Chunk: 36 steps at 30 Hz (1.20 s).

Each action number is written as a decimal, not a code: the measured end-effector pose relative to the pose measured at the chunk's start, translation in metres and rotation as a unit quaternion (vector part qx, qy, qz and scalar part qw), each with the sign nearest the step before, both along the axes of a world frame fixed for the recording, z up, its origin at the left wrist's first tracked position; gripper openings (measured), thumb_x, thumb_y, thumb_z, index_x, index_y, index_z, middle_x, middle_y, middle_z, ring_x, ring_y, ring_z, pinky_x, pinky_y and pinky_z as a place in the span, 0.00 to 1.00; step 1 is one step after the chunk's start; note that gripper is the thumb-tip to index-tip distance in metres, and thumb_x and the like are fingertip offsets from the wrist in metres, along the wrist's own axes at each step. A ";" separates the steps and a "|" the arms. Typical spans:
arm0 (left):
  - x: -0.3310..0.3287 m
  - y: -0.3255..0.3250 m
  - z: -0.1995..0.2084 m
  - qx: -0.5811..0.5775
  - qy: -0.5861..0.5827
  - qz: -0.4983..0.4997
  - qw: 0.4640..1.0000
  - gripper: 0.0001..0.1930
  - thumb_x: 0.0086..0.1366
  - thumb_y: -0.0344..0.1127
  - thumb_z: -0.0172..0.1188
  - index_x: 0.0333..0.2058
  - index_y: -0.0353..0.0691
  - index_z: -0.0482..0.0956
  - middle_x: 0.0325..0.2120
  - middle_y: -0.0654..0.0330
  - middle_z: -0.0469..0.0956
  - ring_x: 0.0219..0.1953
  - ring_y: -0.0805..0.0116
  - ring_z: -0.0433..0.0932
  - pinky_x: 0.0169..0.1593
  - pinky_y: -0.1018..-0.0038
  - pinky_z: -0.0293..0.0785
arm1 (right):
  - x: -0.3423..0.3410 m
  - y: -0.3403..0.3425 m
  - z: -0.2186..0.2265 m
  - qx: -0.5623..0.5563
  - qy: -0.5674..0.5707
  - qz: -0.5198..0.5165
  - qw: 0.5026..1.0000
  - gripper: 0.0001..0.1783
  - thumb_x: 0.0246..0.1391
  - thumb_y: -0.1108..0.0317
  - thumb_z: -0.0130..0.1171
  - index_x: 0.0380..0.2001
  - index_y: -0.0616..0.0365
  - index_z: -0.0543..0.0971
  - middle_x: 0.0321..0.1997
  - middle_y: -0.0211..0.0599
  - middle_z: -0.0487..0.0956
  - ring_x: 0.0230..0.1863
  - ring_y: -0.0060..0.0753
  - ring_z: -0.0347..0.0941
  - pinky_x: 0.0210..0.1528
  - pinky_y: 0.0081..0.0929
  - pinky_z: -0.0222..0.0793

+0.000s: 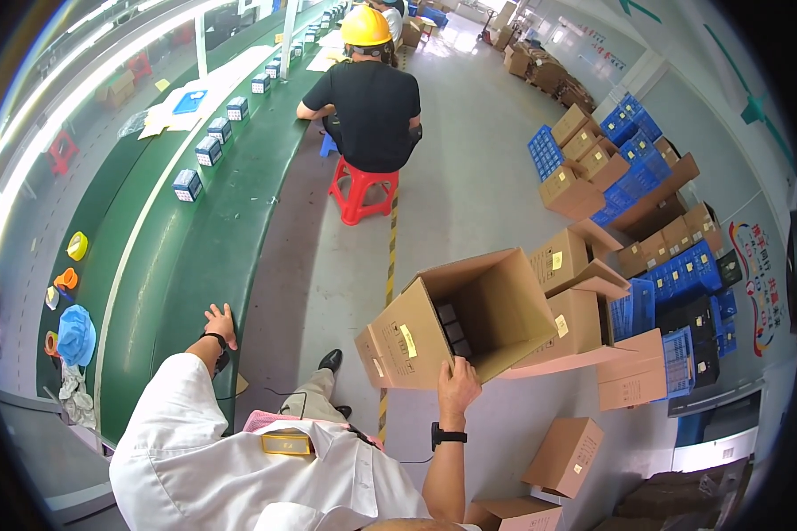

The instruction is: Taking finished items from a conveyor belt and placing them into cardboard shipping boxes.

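Observation:
My right hand (459, 387) is closed on the near rim of an open cardboard box (385, 350), a wristband just below it. The box is tilted with its mouth toward me, and a few small dark-and-white packs (453, 327) lie inside against one wall. Part of the box's inside is hidden. At the edge of the green conveyor belt (212, 248), my left hand (221, 326) lies with its fingers spread and nothing in them. Several small blue-and-white boxes (187, 186) stand in a row farther along the belt.
A person in a yellow helmet (372, 106) sits on a red stool (363, 190) beside the belt. Stacked cartons (571, 190) and blue crates (686, 274) line the right side. Tape rolls (78, 245) and a blue cap (77, 336) lie left. Another carton (565, 456) stands low right.

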State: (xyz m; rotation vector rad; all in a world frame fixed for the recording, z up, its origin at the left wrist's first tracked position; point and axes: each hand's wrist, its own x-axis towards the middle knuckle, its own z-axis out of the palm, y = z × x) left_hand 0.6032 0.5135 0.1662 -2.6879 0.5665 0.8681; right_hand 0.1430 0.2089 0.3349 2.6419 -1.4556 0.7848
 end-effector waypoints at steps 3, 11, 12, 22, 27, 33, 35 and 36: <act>-0.003 -0.002 0.005 0.003 0.001 0.002 1.000 0.74 0.28 0.42 0.83 0.68 0.44 0.35 0.66 0.34 0.34 0.67 0.34 0.44 0.56 0.47 0.69 | 0.000 0.000 0.000 0.004 -0.002 -0.002 1.000 0.12 0.45 0.63 0.64 0.31 0.54 0.75 0.29 0.36 0.78 0.34 0.43 0.74 0.33 0.41 0.69; -0.003 -0.002 0.006 -0.002 0.000 0.005 1.000 0.73 0.28 0.42 0.83 0.68 0.44 0.35 0.66 0.34 0.34 0.67 0.33 0.44 0.56 0.47 0.69 | 0.002 0.002 0.005 0.006 -0.008 -0.003 1.000 0.11 0.46 0.63 0.63 0.31 0.55 0.75 0.29 0.37 0.78 0.34 0.44 0.74 0.34 0.41 0.69; -0.003 -0.002 0.006 -0.002 0.001 0.005 1.000 0.73 0.28 0.42 0.83 0.68 0.44 0.35 0.66 0.34 0.34 0.67 0.33 0.44 0.56 0.47 0.69 | 0.002 0.003 0.006 0.008 -0.008 -0.004 1.000 0.11 0.46 0.63 0.63 0.31 0.55 0.75 0.30 0.37 0.78 0.34 0.44 0.74 0.34 0.41 0.70; -0.004 -0.003 0.008 0.005 0.001 -0.002 1.000 0.73 0.29 0.43 0.82 0.68 0.44 0.35 0.66 0.34 0.34 0.66 0.32 0.44 0.55 0.48 0.70 | 0.000 0.003 0.003 0.005 0.001 -0.003 1.000 0.12 0.46 0.64 0.63 0.32 0.56 0.75 0.29 0.36 0.78 0.34 0.42 0.74 0.35 0.39 0.70; -0.005 -0.004 0.011 0.009 0.006 -0.001 1.000 0.73 0.29 0.42 0.82 0.68 0.44 0.34 0.66 0.34 0.34 0.67 0.32 0.44 0.55 0.47 0.70 | -0.001 0.003 0.001 0.007 0.001 -0.002 1.000 0.12 0.46 0.64 0.63 0.33 0.56 0.75 0.30 0.36 0.78 0.34 0.42 0.74 0.35 0.39 0.70; -0.005 -0.005 0.014 0.006 0.010 0.004 1.000 0.73 0.30 0.42 0.82 0.68 0.44 0.34 0.66 0.34 0.33 0.67 0.32 0.43 0.55 0.47 0.70 | 0.000 0.002 0.001 0.011 0.006 -0.010 1.000 0.13 0.45 0.63 0.64 0.33 0.56 0.76 0.30 0.36 0.78 0.35 0.42 0.74 0.35 0.39 0.69; -0.006 -0.006 0.014 0.008 0.010 0.005 1.000 0.73 0.30 0.42 0.82 0.68 0.44 0.34 0.66 0.34 0.33 0.67 0.32 0.43 0.55 0.47 0.70 | 0.000 0.002 0.001 0.009 0.009 -0.011 1.000 0.13 0.44 0.63 0.65 0.33 0.56 0.76 0.30 0.36 0.78 0.35 0.42 0.74 0.35 0.39 0.69; -0.006 -0.006 0.015 0.008 0.011 0.004 1.000 0.73 0.30 0.42 0.82 0.68 0.44 0.34 0.66 0.34 0.33 0.67 0.32 0.43 0.55 0.47 0.70 | 0.000 0.002 0.001 0.009 0.008 -0.010 1.000 0.13 0.44 0.63 0.65 0.33 0.55 0.76 0.30 0.36 0.78 0.35 0.42 0.74 0.35 0.39 0.69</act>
